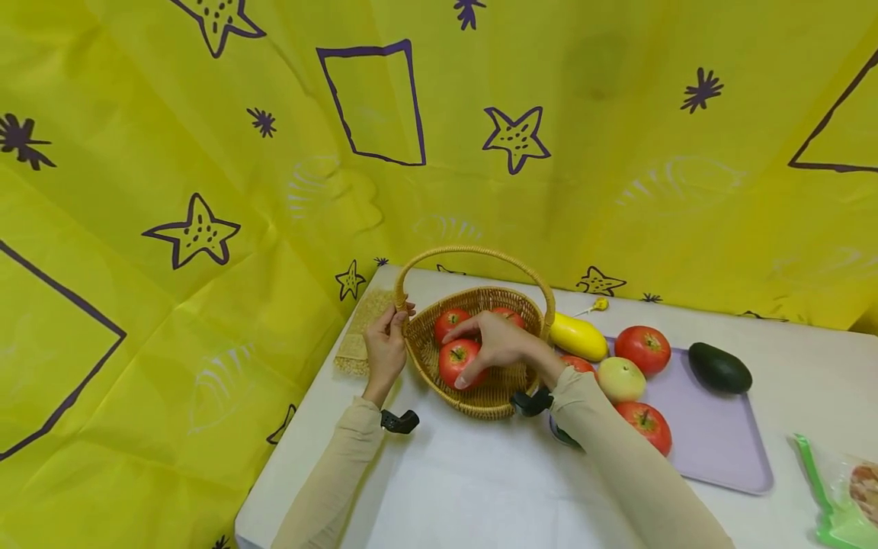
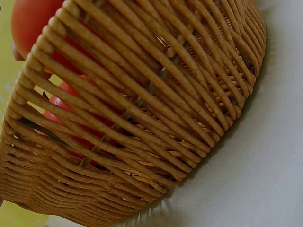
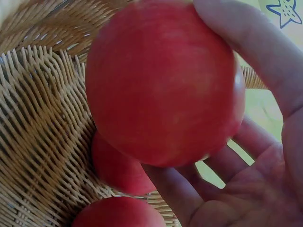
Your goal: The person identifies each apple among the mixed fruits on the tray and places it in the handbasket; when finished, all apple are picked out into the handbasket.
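The wicker basket (image 1: 490, 412) stands on the white table, its tall handle upright. My left hand (image 1: 386, 347) grips the handle's base on the left side. My right hand (image 1: 504, 343) reaches over the basket, its thumb and fingers curled round a red apple (image 1: 458, 363). In the right wrist view that apple (image 3: 163, 82) is held above two other red apples. Those two, one at the back left (image 1: 450, 324) and one at the back right (image 1: 509, 316), lie inside the basket. The left wrist view shows the woven side (image 2: 142, 104) close up.
To the basket's right, a lilac tray (image 1: 713, 442) bears red apples, a pale green round fruit (image 1: 620, 380) and a dark avocado (image 1: 719, 368). A yellow fruit (image 1: 578, 337) and a lollipop (image 1: 600, 304) are behind. A woven mat (image 1: 357, 335) lies left; a green-edged bag (image 1: 847, 496) lies right.
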A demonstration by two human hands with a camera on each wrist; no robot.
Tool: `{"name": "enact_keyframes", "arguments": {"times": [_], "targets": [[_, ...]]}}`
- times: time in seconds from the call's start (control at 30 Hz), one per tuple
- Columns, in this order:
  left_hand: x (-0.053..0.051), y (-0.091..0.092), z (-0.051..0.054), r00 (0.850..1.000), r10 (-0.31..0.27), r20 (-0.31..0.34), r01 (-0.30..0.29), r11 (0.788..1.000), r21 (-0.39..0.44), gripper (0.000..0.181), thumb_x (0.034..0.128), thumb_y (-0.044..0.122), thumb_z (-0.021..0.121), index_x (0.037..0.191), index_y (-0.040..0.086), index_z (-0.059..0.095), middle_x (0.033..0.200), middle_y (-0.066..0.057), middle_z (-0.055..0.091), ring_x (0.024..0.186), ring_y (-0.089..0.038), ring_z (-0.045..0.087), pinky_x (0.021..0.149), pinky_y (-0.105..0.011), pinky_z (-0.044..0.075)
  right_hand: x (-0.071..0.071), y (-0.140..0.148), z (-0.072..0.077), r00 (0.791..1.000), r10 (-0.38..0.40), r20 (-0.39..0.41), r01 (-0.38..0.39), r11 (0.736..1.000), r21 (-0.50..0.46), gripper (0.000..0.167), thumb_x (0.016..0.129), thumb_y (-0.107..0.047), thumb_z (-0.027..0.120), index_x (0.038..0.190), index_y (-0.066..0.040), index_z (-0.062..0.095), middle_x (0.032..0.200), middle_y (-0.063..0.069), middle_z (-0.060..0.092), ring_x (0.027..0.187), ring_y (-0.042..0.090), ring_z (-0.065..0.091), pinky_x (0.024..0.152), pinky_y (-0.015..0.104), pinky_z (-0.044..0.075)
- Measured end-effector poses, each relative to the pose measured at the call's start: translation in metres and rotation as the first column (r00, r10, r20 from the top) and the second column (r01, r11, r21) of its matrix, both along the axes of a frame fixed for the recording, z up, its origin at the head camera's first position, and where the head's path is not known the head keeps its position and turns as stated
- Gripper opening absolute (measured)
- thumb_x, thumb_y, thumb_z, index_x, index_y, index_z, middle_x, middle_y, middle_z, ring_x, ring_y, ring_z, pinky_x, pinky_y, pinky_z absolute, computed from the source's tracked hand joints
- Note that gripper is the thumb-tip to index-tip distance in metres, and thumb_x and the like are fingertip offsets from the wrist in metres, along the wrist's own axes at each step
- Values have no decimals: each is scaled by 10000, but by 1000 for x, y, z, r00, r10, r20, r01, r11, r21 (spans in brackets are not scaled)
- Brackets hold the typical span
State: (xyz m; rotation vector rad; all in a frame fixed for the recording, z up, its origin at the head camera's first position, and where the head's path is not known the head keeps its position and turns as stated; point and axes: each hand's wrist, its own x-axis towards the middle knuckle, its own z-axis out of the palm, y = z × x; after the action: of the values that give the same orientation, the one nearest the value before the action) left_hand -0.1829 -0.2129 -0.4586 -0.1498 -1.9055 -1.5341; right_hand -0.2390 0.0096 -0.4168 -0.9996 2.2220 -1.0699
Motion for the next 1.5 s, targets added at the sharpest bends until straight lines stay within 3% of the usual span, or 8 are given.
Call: {"name": "enact_keyframes", "arguments": {"times": [0.23,0.37,0.53,0.7,0.83,1.13,1.33,1.5], "targets": [[0,1,1,1000,11,16,-11,1000,7,231,1060,-56,550,1182,-179,703,1103,-381,719,1042,-548,699,996,-284,604,-6,-5,-5,999,44,-6,-44,999,23,662,639,-329,1038,1230,-157,794,1262,24,750,1129,198,653,990,363,571],[0,-1,1,1000,0,3,0,1000,11,230,1055,-68,552,1187,-187,697,1100,-383,718,1033,-568,690,993,-355,614,-9,-7,-8,999,50,8,-50,998,46,625,655,-323,1036,1202,-134,802,1227,9,768,1140,192,652,1018,372,566],[-10,-7,-17,1000,-10,-5,11,1000,21,234,1054,-96,533,1201,-203,681,1113,-391,712,1038,-607,667,1005,-302,607,-10,-10,-13,998,63,-5,-63,994,93,609,676,-336,1028,1192,-108,799,1183,0,793,1147,176,678,1055,388,562],[-16,-11,-29,1000,-2,8,2,999,33,225,1057,-64,551,1174,-174,707,1105,-368,727,1041,-510,709,989,-179,579,-11,-13,-17,999,44,-15,-41,989,139,619,667,-343,1035,1184,-105,792,1200,20,782,1180,204,676,1086,424,553],[-16,-13,-31,1000,-8,18,7,1000,26,242,1069,17,575,1199,-114,733,1110,-316,751,1056,-426,737,991,-184,576,-10,-15,-19,1000,28,-3,-28,988,153,646,653,-339,1043,1189,-89,784,1208,39,773,1185,221,677,1086,431,558],[-15,-15,-31,1000,-6,18,6,1000,-7,287,1086,75,572,1285,-73,716,1124,-285,758,1094,-447,727,1004,-173,563,-11,-18,-17,999,30,17,-33,982,186,700,691,-351,1025,1263,-54,750,1263,87,749,1220,256,668,1103,449,549],[-14,-14,-31,1000,-3,25,3,1000,5,271,1080,51,571,1266,-75,722,1104,-314,746,1086,-448,730,992,-156,559,-11,-11,-15,995,99,27,-103,970,219,707,738,-351,999,1319,-56,726,1298,86,729,1213,230,655,1091,429,551],[-15,-14,-30,999,4,35,-4,1000,17,269,1072,35,575,1271,-66,725,1096,-312,746,1081,-444,730,986,-173,566,-15,-4,-16,987,138,78,-150,970,190,707,749,-245,989,1361,-52,694,1252,77,739,1171,201,669,1069,401,556]]}}
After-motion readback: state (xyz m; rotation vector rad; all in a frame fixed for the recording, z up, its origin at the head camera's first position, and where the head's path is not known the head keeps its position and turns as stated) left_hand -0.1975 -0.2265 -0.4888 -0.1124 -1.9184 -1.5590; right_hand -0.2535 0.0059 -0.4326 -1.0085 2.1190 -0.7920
